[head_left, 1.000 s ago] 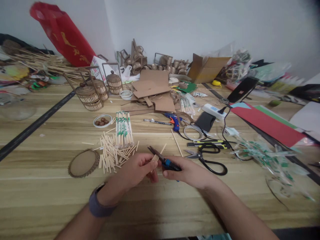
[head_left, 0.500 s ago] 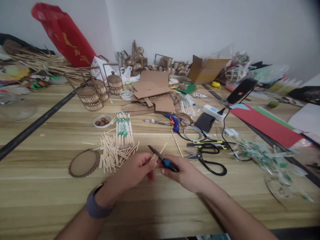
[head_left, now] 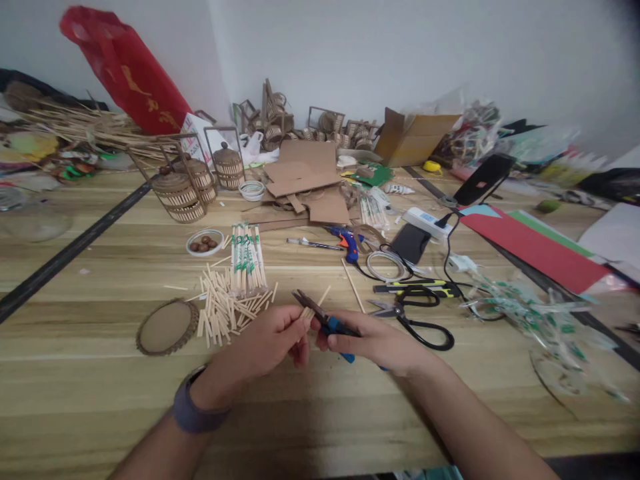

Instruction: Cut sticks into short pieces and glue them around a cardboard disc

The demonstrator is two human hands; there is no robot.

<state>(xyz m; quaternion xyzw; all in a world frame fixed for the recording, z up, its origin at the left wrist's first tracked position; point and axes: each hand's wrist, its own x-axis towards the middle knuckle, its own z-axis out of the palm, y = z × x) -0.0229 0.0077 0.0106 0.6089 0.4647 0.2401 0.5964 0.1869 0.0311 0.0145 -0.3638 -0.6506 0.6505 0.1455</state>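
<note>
My left hand [head_left: 285,332] pinches a few short wooden sticks [head_left: 307,313] between thumb and fingers. Closed around the blue and black handles of a pair of pliers [head_left: 320,317] is my right hand [head_left: 370,340]. The jaws of the pliers point up and left, across the sticks at my left fingertips; whether they touch the wood I cannot tell. Beside my left hand lies a heap of cut sticks [head_left: 220,313]. Left of that heap is a round cardboard disc [head_left: 167,327] with a dark braided-looking rim. Wrapped chopsticks [head_left: 246,257] lie behind the heap.
Black-handled scissors [head_left: 425,330], utility knives [head_left: 435,288] and a blue glue gun [head_left: 351,245] lie to the right. A dish of brown beads [head_left: 205,244] and small lidded baskets [head_left: 179,193] stand left. Cardboard sheets [head_left: 303,163] are stacked behind; crumpled wrappers [head_left: 540,327] lie far right.
The pliers have turned and their handles have spread, so both jaws and a lower blue handle now show. My left hand still holds the sticks in nearly the same place.
</note>
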